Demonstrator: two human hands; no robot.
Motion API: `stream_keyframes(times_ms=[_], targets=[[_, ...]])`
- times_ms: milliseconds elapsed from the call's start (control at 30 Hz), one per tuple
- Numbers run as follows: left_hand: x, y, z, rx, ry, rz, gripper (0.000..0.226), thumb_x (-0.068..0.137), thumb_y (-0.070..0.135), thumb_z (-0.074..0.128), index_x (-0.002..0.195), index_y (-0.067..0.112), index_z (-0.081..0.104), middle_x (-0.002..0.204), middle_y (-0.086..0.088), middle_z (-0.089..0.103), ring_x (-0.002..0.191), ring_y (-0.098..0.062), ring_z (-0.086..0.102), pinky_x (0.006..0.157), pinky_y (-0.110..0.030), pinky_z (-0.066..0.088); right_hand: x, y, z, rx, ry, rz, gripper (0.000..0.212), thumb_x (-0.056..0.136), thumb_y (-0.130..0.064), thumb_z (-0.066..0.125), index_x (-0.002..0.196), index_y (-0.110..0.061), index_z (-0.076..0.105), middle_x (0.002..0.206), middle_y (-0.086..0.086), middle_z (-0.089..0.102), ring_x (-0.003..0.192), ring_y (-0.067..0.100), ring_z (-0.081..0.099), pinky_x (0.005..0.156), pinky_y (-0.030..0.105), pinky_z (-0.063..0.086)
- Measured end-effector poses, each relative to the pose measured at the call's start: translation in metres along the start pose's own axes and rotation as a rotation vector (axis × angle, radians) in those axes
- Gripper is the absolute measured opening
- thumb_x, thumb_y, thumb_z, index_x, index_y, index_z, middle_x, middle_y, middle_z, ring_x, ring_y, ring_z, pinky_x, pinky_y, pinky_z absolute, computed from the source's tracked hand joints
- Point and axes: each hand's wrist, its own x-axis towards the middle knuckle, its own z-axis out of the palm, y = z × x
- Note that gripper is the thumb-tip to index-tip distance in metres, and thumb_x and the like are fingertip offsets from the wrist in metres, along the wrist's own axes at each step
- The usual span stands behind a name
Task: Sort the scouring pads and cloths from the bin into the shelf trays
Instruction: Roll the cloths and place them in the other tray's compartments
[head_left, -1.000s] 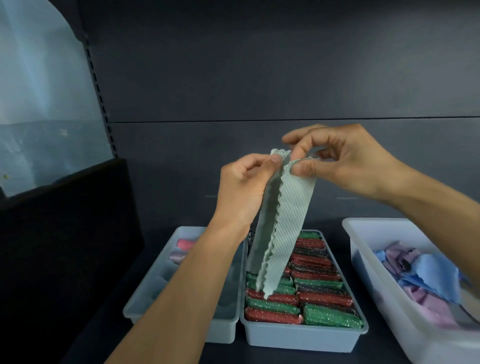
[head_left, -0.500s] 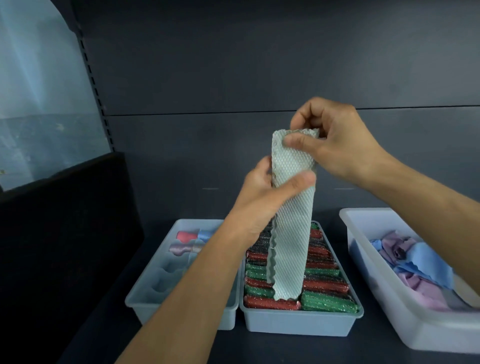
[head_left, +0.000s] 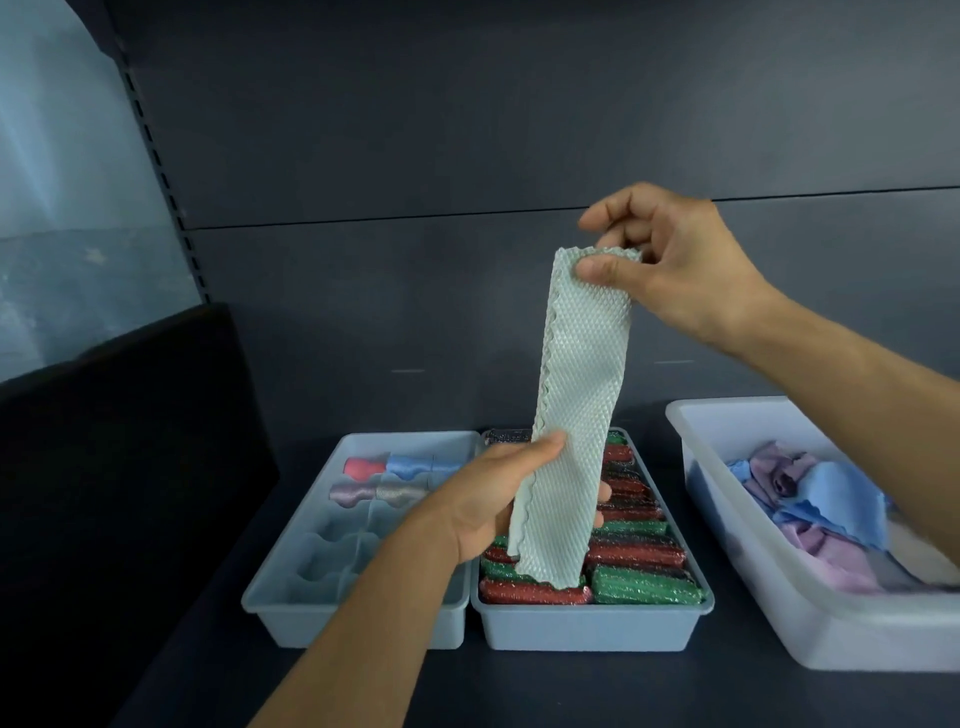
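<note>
A pale green waffle-textured cloth (head_left: 579, 395), folded into a long strip, hangs upright above the trays. My right hand (head_left: 670, 265) pinches its top edge. My left hand (head_left: 498, 493) grips the strip low down, thumb in front and fingers behind. Below it, the middle tray (head_left: 587, 626) is packed with red and green glittery scouring pads (head_left: 644, 590). The divided left tray (head_left: 291, 592) holds a few rolled cloths (head_left: 387, 478) in its far compartments. The bin (head_left: 748, 577) at the right holds loose blue and pink cloths (head_left: 826, 504).
Trays and bin stand on a dark shelf (head_left: 571, 691) with a dark back panel (head_left: 467, 130). A black divider (head_left: 114, 467) rises at the left, with a slotted upright (head_left: 166, 182) behind it.
My left hand has slid down the strip from near the top to its lower part. The cloth now hangs straighter as a narrow folded strip. The view has shifted slightly.
</note>
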Motion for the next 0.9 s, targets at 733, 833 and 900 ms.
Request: stream_keyframes(times_ms=[733, 833, 900], targets=[[-0.007, -0.005, -0.05, -0.103, 0.85, 0.181, 0.03, 0.085, 0.034, 0.074, 0.084, 0.007, 0.06, 0.058, -0.003, 0.047, 0.041, -0.009, 0.038, 0.042, -0.023, 0.033, -0.05, 0.094, 0.009, 0.133, 0.336, 0.513, 0.033, 0.089, -0.011, 0.068, 0.119, -0.007, 0.056, 0.072, 0.008, 0.062, 0.054, 0.014, 0.052, 0.053, 0.027, 0.045], [-0.008, 0.014, -0.039, -0.03, 0.766, 0.165, 0.031, 0.086, 0.037, 0.073, 0.09, 0.008, 0.065, 0.055, -0.001, 0.05, 0.041, -0.01, 0.042, 0.044, -0.023, 0.036, -0.047, 0.074, 0.015, 0.056, 0.294, 0.377, 0.031, 0.088, -0.013, 0.068, 0.117, -0.012, 0.056, 0.078, 0.01, 0.062, 0.069, 0.016, 0.059, 0.068, 0.023, 0.05], [-0.006, 0.028, -0.024, -0.011, 0.69, 0.169, 0.032, 0.087, 0.037, 0.071, 0.093, 0.005, 0.067, 0.055, -0.001, 0.053, 0.04, -0.009, 0.045, 0.041, -0.02, 0.04, -0.043, 0.055, 0.025, 0.024, 0.216, 0.291, 0.031, 0.087, -0.014, 0.069, 0.115, -0.018, 0.055, 0.076, 0.005, 0.06, 0.065, 0.011, 0.055, 0.064, 0.013, 0.044]])
